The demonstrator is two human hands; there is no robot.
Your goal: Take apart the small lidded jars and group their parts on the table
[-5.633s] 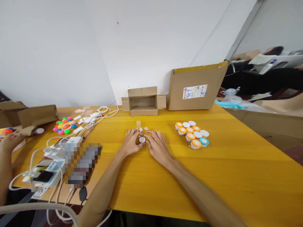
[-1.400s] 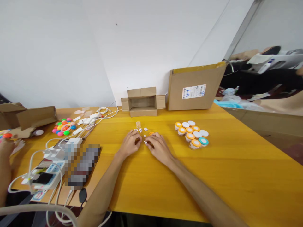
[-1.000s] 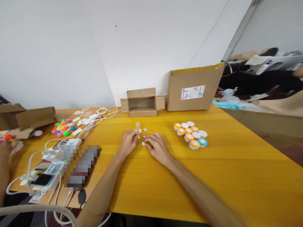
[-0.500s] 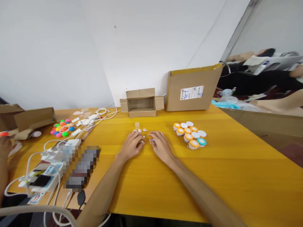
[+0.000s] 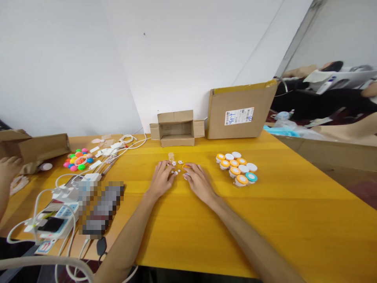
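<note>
My left hand rests on the yellow-brown table, palm down, with its fingers apart and bent over small white pieces. My right hand faces it from the other side, thumb apart from the curled fingers. An orange-rimmed lid lies at its fingertips, partly covered; I cannot see any grip on it. Beyond the hands are a spotted white die and another die. A small clear cup stands just behind them. Small white bits lie between both hands.
Clear jars with orange, white and teal lids cluster at right. An open carton and a large box stand against the wall. Left are colourful balls, a power strip, cables and another person's hand.
My left hand has shifted slightly left and back, showing more small white pieces. The lid by my right hand has moved slightly. The other person's hand has moved up and right.
</note>
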